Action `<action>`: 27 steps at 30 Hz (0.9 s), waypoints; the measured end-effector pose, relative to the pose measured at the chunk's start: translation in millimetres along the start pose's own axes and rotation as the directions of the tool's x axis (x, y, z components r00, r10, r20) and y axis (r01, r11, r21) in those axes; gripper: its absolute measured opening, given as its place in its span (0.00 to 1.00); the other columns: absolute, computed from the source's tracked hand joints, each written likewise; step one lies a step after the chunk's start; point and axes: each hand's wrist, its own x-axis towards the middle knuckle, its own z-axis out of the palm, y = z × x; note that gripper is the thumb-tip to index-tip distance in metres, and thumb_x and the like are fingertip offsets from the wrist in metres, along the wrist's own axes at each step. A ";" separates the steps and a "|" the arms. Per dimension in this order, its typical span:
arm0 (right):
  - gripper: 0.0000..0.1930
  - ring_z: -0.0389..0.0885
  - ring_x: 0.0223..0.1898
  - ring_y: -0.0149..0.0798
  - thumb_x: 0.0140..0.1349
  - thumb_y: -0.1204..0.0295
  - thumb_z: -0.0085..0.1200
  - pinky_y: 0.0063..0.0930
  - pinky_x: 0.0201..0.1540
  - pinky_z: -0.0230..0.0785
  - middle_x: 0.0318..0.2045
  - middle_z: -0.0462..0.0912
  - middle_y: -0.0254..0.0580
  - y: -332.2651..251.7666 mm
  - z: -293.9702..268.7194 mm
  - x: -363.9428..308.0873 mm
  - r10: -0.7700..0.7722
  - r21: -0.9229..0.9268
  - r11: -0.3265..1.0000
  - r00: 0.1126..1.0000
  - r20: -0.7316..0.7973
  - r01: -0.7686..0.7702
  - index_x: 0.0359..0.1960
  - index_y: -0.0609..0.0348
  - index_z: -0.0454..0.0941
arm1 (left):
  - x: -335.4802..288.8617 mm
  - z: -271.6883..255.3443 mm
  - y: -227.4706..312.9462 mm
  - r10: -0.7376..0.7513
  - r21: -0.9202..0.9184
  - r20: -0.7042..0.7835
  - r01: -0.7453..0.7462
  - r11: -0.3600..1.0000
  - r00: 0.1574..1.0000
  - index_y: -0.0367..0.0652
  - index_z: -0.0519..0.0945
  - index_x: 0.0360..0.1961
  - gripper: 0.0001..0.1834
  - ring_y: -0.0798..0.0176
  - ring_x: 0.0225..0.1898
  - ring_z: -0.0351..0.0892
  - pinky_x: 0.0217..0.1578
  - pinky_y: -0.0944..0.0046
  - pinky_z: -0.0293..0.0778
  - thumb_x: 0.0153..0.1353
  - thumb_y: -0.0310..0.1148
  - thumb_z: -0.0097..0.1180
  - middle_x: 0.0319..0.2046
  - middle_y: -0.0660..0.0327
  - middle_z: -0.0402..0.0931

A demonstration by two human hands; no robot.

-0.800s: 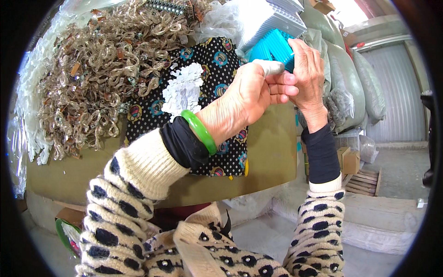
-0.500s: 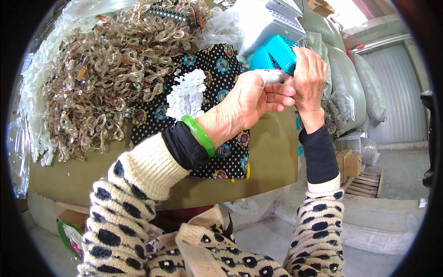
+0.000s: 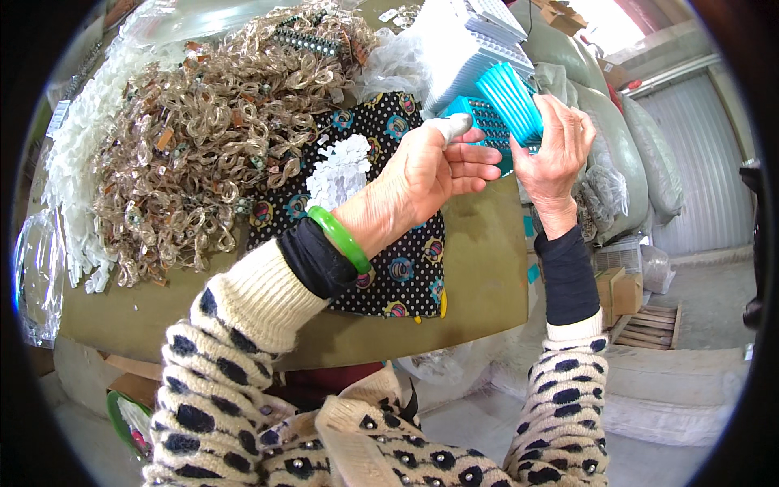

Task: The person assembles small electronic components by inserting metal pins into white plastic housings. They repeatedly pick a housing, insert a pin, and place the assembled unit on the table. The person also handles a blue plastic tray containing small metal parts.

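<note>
My right hand (image 3: 556,154) is closed on the near right edge of a ridged turquoise plastic piece (image 3: 510,97), thumb and fingers pinching it at a tilt. Under and left of it lies a turquoise tray (image 3: 469,102) with rows of dark dots, partly covered. My left hand (image 3: 434,166) is open, palm turned toward the tray, fingers stretched and slightly curved, with nothing visible in it. Its thumb is wrapped in white and reaches close to the tray's left edge. Below that wrist, a heap of small white flakes (image 3: 341,169) rests on a black dotted cloth (image 3: 398,268).
A large pile of beige looped strands (image 3: 211,130) covers the table's left, with clear plastic strips (image 3: 73,187) beside it. White ridged trays (image 3: 479,40) are stacked behind the turquoise ones. Full sacks (image 3: 604,154), cardboard boxes (image 3: 621,292) and a wooden pallet (image 3: 649,326) stand right.
My hands have moved apart, the right one rightward and slightly down, the left one a little left. The ridged turquoise piece has shifted right, showing more of the dotted tray below.
</note>
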 end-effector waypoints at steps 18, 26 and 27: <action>0.15 0.78 0.51 0.43 0.58 0.71 0.58 0.60 0.58 0.63 0.49 0.80 0.41 -134.1 -89.3 -1.0 -0.316 0.550 0.799 0.948 0.037 0.245 0.47 0.56 0.79 | -137.3 -23.0 26.1 -0.137 0.274 0.048 0.119 0.954 0.989 0.32 0.73 0.57 0.29 0.65 0.44 0.83 0.48 0.62 0.81 0.58 0.36 0.67 0.48 0.57 0.81; 0.36 0.72 0.58 0.51 0.62 0.64 0.59 0.42 0.56 0.70 0.62 0.66 0.57 -162.4 -91.0 -5.5 0.150 0.793 0.148 0.806 0.573 -0.591 0.67 0.68 0.59 | -236.4 -49.5 7.2 0.217 0.121 -0.210 -0.195 0.973 0.953 0.31 0.72 0.58 0.29 0.61 0.44 0.85 0.49 0.60 0.83 0.58 0.32 0.68 0.48 0.53 0.82; 0.36 0.74 0.56 0.48 0.65 0.59 0.58 0.39 0.53 0.73 0.62 0.66 0.56 -171.2 -90.0 -5.0 0.121 0.638 -0.240 0.630 0.767 -0.731 0.67 0.69 0.58 | -243.7 -52.6 5.6 0.240 0.138 -0.263 -0.210 0.968 0.935 0.31 0.72 0.58 0.29 0.62 0.44 0.85 0.49 0.60 0.83 0.57 0.32 0.68 0.48 0.54 0.82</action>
